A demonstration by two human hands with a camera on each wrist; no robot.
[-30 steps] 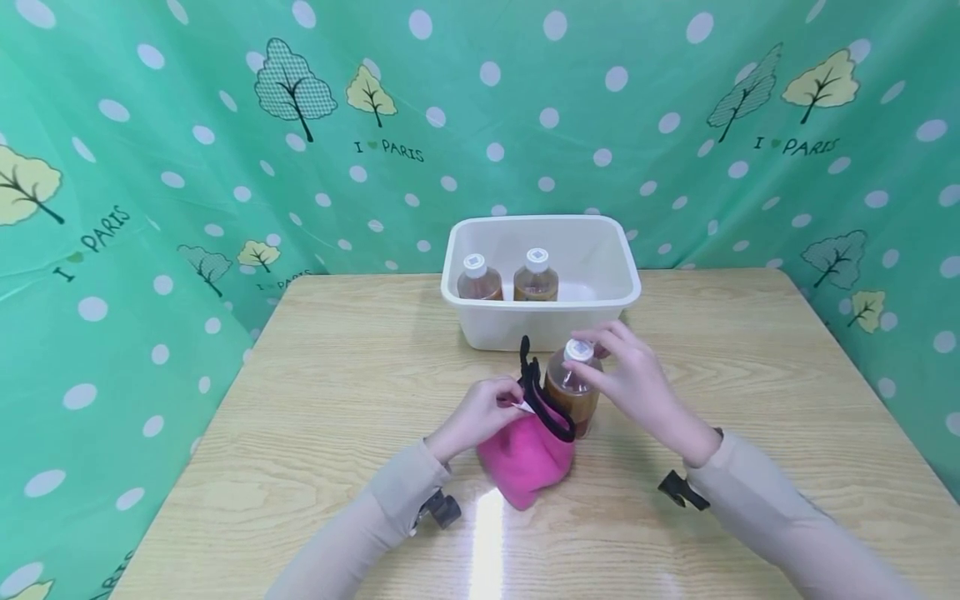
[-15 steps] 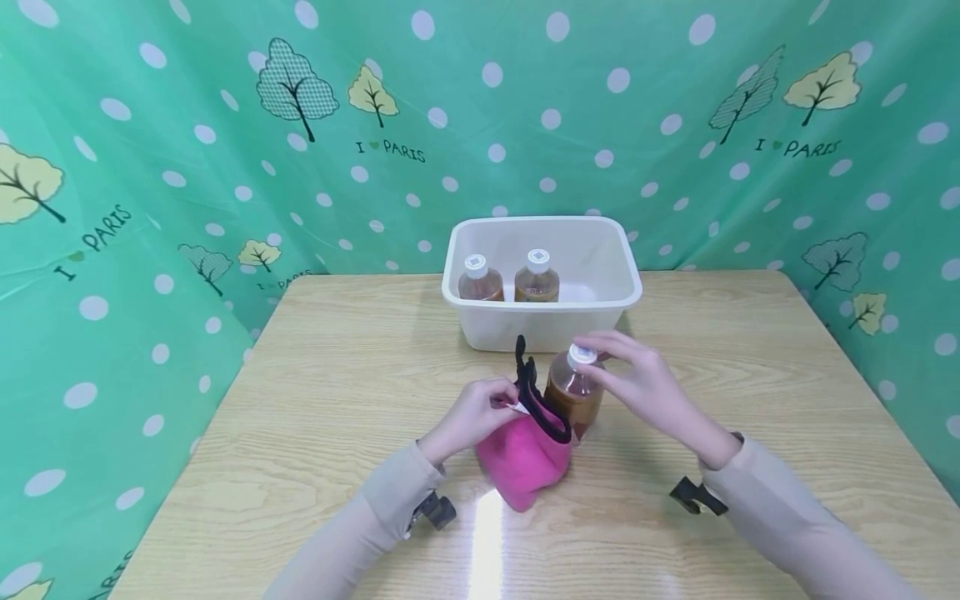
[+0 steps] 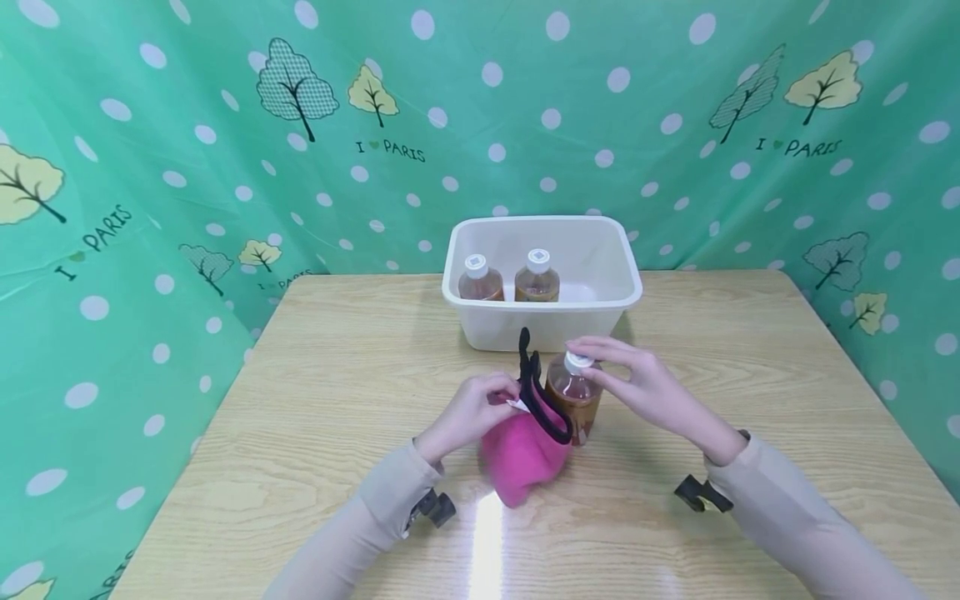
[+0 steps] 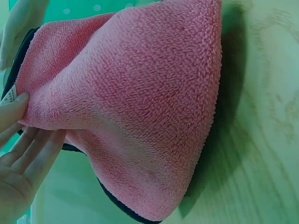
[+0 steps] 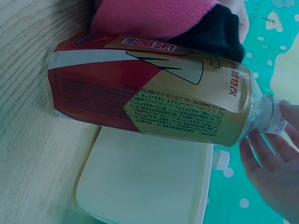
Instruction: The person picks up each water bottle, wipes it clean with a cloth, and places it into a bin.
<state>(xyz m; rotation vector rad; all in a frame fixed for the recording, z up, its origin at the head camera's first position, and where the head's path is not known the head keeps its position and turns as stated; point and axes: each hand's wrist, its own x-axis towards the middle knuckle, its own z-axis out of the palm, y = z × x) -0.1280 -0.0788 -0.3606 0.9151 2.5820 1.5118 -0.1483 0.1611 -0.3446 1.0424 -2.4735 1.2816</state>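
Observation:
My left hand (image 3: 468,417) pinches a pink fleecy cloth (image 3: 527,454) with black trim by its edge, close to a small white tag. The cloth hangs beside a bottle of brown drink (image 3: 573,396), just in front of the white bin. In the left wrist view the pink cloth (image 4: 135,88) fills the middle, with the thumb on top and fingers (image 4: 39,149) underneath. My right hand (image 3: 637,379) has its thumb and fingers around the bottle's white cap (image 3: 577,362). The right wrist view shows the bottle's red and gold label (image 5: 154,91).
A white plastic bin (image 3: 547,325) stands at the back of the wooden table (image 3: 337,375). Inside it, at the left and middle, are two more bottles with white caps, one bottle (image 3: 480,285) beside another bottle (image 3: 537,283). A green patterned curtain (image 3: 480,100) hangs behind.
The bottle's cap and my right hand have shifted slightly toward me, the right wrist also to the right. The cloth's lower end swings a little; the left hand keeps its pinch.

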